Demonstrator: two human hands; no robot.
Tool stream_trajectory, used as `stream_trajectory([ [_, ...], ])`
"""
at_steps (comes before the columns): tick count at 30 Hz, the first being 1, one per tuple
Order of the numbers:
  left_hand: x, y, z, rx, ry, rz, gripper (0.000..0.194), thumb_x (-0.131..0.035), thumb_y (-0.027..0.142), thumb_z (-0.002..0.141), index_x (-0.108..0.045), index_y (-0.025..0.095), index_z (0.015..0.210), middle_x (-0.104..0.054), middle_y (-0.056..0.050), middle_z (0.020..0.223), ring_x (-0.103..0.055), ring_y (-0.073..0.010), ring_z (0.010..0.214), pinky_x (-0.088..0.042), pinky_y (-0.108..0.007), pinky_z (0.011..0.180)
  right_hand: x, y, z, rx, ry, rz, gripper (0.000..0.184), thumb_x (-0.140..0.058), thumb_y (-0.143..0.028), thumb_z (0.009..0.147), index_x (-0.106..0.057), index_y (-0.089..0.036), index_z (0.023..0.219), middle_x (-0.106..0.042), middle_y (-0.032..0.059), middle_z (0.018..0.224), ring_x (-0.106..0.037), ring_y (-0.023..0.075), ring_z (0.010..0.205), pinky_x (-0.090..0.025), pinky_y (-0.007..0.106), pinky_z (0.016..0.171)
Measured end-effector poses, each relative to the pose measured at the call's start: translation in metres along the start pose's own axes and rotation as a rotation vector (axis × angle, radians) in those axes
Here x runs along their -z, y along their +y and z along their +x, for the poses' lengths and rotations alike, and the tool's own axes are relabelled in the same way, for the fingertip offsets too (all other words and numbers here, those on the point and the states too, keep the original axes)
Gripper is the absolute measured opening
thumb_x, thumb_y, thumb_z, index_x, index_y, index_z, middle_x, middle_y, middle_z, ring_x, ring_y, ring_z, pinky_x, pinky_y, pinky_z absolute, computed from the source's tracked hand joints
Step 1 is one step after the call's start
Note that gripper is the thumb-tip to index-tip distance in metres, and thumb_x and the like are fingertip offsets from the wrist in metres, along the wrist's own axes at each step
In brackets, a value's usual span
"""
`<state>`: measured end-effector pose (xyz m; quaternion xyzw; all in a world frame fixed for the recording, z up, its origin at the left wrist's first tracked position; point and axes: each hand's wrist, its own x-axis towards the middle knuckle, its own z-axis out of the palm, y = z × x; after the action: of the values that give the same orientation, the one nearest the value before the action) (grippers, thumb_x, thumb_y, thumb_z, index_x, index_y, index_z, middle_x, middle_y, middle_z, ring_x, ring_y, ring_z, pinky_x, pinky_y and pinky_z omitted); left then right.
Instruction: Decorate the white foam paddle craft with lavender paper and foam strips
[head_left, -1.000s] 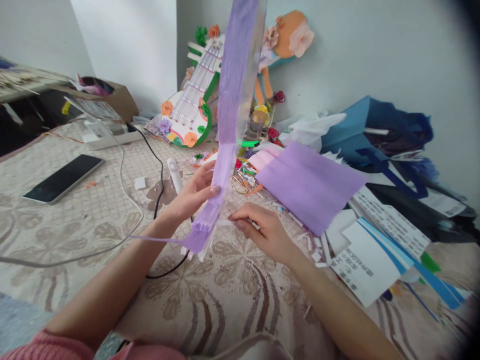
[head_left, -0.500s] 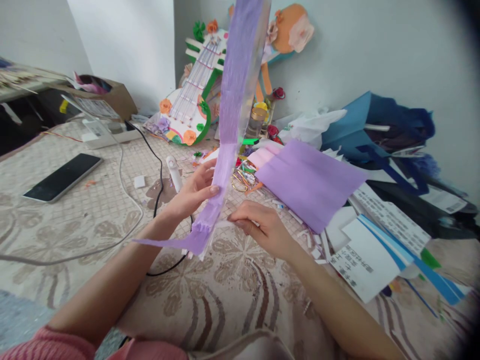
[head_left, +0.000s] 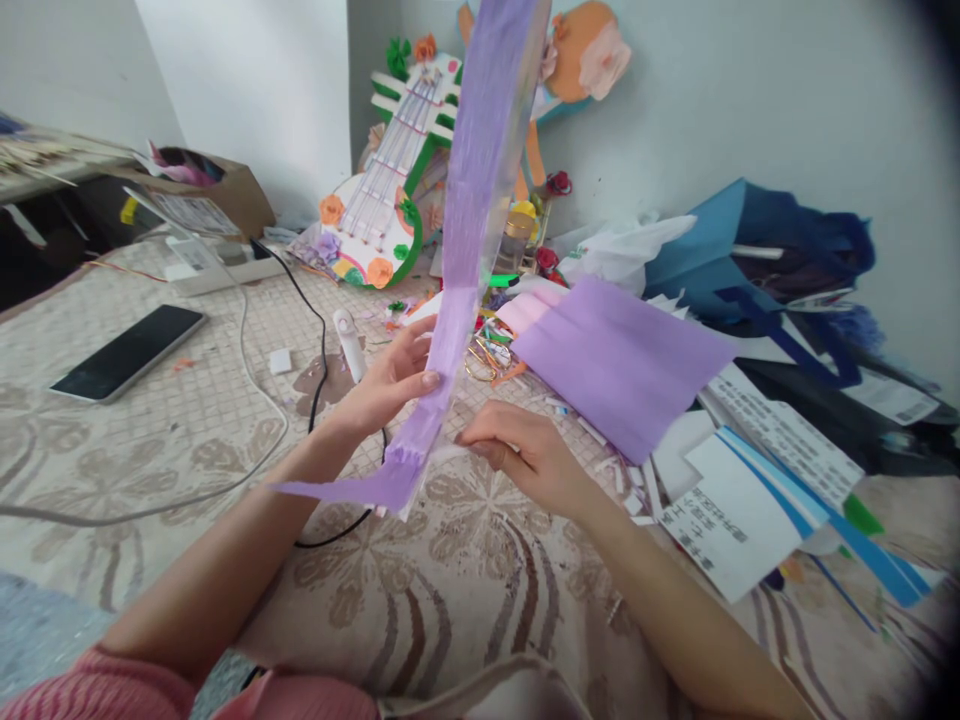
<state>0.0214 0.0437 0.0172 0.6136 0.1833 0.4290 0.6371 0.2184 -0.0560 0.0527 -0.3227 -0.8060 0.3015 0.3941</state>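
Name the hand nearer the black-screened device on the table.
Left. The left hand, holding the purple strip, is right of the device; the right hand is farther right, beyond the strip.

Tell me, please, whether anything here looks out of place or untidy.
White scraps lie scattered beside the purple sheet, and printed papers overlap untidily at angles. A thin tail juts sideways from the purple strip in the left hand, breaking its line.

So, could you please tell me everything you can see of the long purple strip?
The long purple strip looks like crinkled paper, paler in its lower half, with a translucent right edge. It slants upward out of frame; its lower end is ruffled, a thin tail trailing left. The left hand holds it low.
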Motion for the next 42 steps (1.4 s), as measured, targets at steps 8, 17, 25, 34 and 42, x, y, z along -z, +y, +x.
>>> stream_trajectory([
  [8,0.0012,-0.0024,0.0007,-0.002,-0.013,-0.007,0.074,-0.077,0.049,0.076,-0.045,0.031,0.14,-0.061,-0.007,0.129,-0.057,-0.033,0.12,-0.046,-0.046,0.096,0.0002,0.0043,-0.0011,0.044,-0.002,-0.014,0.016,-0.048,-0.026,0.101,-0.063,-0.021,0.097,-0.064,0.0022,0.086,-0.06,0.0131,0.082,-0.048,0.026,0.076],
  [17,-0.0015,0.0022,-0.0007,0.013,0.015,0.0,0.074,-0.078,0.05,0.075,-0.046,0.028,0.138,-0.063,-0.007,0.128,-0.058,-0.0327,0.117,-0.047,-0.044,0.095,-0.0013,0.0034,-0.0014,-0.013,0.028,-0.082,0.014,-0.05,-0.025,0.1,-0.062,-0.02,0.097,-0.068,0.0021,0.088,-0.062,0.0117,0.082,-0.048,0.024,0.076],
  [25,-0.0009,0.0003,-0.0007,-0.007,0.001,-0.044,0.075,-0.078,0.046,0.076,-0.045,0.026,0.14,-0.063,-0.009,0.129,-0.059,-0.0303,0.118,-0.047,-0.039,0.093,0.0042,0.0053,-0.0001,-0.002,-0.035,-0.11,0.016,-0.051,-0.028,0.1,-0.063,-0.02,0.095,-0.068,0.0025,0.088,-0.063,0.0128,0.082,-0.049,0.025,0.075],
  [34,-0.0024,0.0018,-0.0012,-0.002,0.011,-0.057,0.074,-0.079,0.045,0.074,-0.047,0.029,0.139,-0.063,-0.007,0.128,-0.055,-0.0324,0.121,-0.045,-0.043,0.096,0.0054,0.0042,-0.0018,-0.01,-0.072,-0.116,0.011,-0.054,-0.026,0.098,-0.063,-0.02,0.096,-0.069,0.002,0.091,-0.063,0.0123,0.085,-0.049,0.024,0.077],
  [42,-0.0032,0.0035,-0.0007,0.002,0.016,-0.041,0.074,-0.079,0.047,0.074,-0.047,0.028,0.137,-0.063,-0.008,0.128,-0.058,-0.0322,0.119,-0.047,-0.042,0.093,0.0068,0.0013,-0.0023,-0.039,-0.09,-0.081,0.013,-0.053,-0.028,0.099,-0.064,-0.021,0.097,-0.069,0.0017,0.089,-0.063,0.0124,0.082,-0.049,0.025,0.075],
])
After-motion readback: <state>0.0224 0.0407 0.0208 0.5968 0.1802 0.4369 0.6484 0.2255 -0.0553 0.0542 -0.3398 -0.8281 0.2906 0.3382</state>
